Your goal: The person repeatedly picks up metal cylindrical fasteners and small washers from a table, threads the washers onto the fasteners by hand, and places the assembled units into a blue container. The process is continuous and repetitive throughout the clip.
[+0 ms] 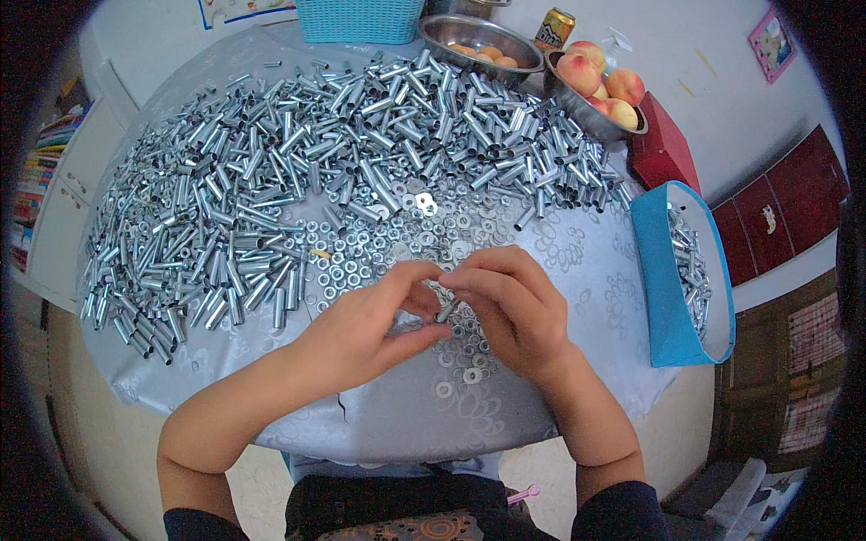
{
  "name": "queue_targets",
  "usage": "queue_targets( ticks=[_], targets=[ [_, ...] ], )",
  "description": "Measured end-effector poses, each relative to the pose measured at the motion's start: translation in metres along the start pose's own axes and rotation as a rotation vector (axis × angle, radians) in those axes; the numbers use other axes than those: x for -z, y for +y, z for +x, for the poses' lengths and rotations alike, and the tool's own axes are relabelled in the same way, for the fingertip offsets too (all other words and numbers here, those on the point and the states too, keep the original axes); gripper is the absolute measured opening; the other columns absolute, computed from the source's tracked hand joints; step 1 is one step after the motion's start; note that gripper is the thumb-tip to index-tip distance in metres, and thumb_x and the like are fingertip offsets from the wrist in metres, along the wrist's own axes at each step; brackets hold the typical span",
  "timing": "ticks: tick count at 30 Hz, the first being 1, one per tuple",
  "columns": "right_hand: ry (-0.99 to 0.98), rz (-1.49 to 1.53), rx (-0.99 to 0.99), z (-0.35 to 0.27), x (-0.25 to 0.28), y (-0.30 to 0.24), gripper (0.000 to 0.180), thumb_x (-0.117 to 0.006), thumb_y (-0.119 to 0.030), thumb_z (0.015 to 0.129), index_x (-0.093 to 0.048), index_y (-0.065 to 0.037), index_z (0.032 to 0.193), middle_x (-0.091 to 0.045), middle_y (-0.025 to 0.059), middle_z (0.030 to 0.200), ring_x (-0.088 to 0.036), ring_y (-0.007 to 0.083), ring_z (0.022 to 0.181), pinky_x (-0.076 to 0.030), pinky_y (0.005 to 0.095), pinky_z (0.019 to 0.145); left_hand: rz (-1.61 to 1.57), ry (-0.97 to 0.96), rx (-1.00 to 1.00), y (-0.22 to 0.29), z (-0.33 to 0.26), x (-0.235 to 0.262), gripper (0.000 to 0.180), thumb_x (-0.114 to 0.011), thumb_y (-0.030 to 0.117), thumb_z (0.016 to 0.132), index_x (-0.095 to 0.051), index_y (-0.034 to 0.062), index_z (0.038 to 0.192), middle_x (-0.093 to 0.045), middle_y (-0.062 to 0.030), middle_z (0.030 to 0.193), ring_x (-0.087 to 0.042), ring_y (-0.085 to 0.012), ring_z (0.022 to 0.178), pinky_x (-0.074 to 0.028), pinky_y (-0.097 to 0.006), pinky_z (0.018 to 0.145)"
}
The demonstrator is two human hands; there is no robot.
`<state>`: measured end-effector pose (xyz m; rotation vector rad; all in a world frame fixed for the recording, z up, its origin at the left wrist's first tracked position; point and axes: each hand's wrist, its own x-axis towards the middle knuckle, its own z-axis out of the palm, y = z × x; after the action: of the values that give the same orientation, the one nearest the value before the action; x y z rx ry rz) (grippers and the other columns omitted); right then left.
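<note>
My left hand and my right hand meet over the near middle of a round table covered in a silvery cloth. Between their fingertips they pinch one short metal tube, tilted; both hands touch it. Right under the hands lie several flat metal washers, spread across the cloth. A big heap of short shiny metal tubes covers the far and left parts of the table.
A blue box holding several tubes stands at the right edge. At the back stand a bowl of peaches, a second metal bowl, a drink can, a turquoise basket and a red box.
</note>
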<state>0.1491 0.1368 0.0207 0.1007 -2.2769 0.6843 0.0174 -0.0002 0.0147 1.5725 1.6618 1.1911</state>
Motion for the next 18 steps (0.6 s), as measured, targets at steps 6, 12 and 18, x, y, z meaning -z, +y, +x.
queue_targets(
  ticks=[6, 12, 18],
  targets=[
    [-0.144, 0.058, 0.040, 0.003, 0.000, -0.004, 0.036, -0.065, -0.004, 0.068, -0.058, -0.006, 0.103, -0.058, 0.0109, 0.096, -0.056, 0.0267, 0.083, -0.045, 0.0356, 0.073, -0.347, 0.080, -0.022, -0.004, 0.002, -0.002, 0.047, -0.065, 0.001, 0.076, -0.039, 0.0019, 0.115, -0.058, -0.0098, 0.097, -0.058, -0.0168, 0.093, -0.046, -0.028, 0.081],
    [-0.142, -0.037, -0.043, 0.014, 0.014, -0.010, 0.029, -0.064, -0.010, 0.073, -0.058, -0.006, 0.101, -0.059, 0.0104, 0.094, -0.056, 0.0289, 0.086, -0.044, 0.0368, 0.074, -0.505, 0.190, 0.085, -0.006, 0.008, 0.006, 0.032, -0.059, 0.003, 0.081, -0.050, 0.0005, 0.112, -0.059, -0.0069, 0.095, -0.056, -0.0081, 0.085, -0.044, -0.020, 0.075],
    [-0.261, -0.209, -0.201, 0.003, 0.015, 0.016, 0.022, -0.062, -0.011, 0.074, -0.059, -0.004, 0.095, -0.057, 0.0117, 0.087, -0.053, 0.0300, 0.084, -0.043, 0.0375, 0.073, -0.546, 0.307, 0.206, -0.017, 0.011, 0.017, 0.021, -0.061, 0.010, 0.083, -0.060, -0.0015, 0.100, -0.062, -0.0059, 0.087, -0.056, -0.0066, 0.075, -0.045, -0.019, 0.068]
  ],
)
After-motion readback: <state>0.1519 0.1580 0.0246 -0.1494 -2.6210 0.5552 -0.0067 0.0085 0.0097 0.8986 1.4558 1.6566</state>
